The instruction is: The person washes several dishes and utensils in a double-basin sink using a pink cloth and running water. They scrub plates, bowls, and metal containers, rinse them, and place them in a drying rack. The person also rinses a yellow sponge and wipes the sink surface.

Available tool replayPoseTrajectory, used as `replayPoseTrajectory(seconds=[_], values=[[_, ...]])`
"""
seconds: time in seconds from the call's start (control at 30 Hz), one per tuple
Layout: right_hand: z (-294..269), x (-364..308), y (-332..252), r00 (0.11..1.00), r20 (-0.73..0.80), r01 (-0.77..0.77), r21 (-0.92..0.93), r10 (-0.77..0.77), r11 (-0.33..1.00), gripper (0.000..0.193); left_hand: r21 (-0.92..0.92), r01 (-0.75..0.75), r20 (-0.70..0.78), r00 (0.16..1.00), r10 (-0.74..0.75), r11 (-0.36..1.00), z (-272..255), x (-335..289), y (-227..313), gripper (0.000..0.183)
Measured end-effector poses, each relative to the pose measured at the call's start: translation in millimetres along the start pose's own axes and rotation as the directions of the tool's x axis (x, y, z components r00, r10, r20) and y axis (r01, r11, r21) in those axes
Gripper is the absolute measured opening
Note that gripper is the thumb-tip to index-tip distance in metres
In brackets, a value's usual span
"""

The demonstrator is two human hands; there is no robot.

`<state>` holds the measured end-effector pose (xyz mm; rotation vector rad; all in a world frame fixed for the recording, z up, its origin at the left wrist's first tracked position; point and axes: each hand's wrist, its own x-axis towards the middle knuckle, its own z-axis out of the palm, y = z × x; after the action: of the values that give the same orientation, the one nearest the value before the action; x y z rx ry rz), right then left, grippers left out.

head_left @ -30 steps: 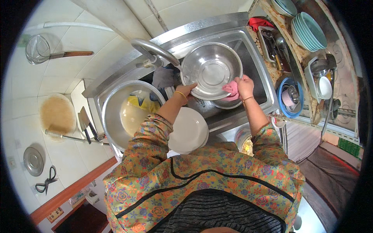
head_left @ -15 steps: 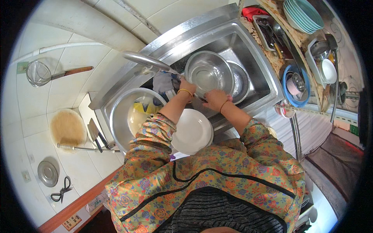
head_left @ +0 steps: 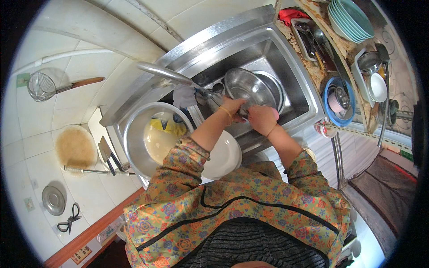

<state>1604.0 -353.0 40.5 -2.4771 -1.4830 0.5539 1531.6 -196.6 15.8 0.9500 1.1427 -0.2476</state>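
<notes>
The bowl (head_left: 247, 84) is held tilted over the sink (head_left: 297, 102), between its far and near edges; a second bowl (head_left: 282, 94), partly covered by it, is set closer to the right edge. The bowl's near rim is pinched in the grip of the left hand (head_left: 231, 109). A pink cloth (head_left: 275, 115) is bunched in the right hand (head_left: 262, 118), whose grip appears narrow and is set by the same rim.

Being thin-walled metal, the bowl can be judged light and stiff, hard to break but slippery if wet; it is best held by the rim, with the thumb inside and fingers beneath. The cloth can be expected to be soft and easily squeezed.

The fingertips under the rim cannot be made out, most of the cloth is hidden by the right hand, and whether water is held in the bowl cannot be told.
</notes>
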Motion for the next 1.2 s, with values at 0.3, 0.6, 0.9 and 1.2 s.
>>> replayPoseTrajectory(seconds=[0.3,0.6,0.9,1.2], values=[[-69.7,73.5,-44.9,0.975,-0.133,0.036,0.884,0.177,0.466,0.025,-0.485,-0.141,-0.077,0.99,0.118,0.863,-117.8,-38.0,-24.3,0.03],[36.4,107.1,-94.8,0.931,-0.156,0.354,0.179,-0.328,0.918,0.043,-0.646,-0.224,-0.107,0.973,0.204,0.73,-142.0,-65.6,-39.4,0.024],[70.0,177.8,-122.4,0.919,-0.393,0.197,0.365,-0.041,0.91,0.052,-0.528,-0.056,-0.036,0.998,0.044,0.848,-120.8,-73.5,-64.8,0.021],[61.3,162.1,-55.8,0.927,-0.224,0.333,0.125,-0.3,0.935,0.035,-0.38,-0.344,-0.201,0.937,0.287,0.858,-141.8,-63.6,-44.4,0.063]])
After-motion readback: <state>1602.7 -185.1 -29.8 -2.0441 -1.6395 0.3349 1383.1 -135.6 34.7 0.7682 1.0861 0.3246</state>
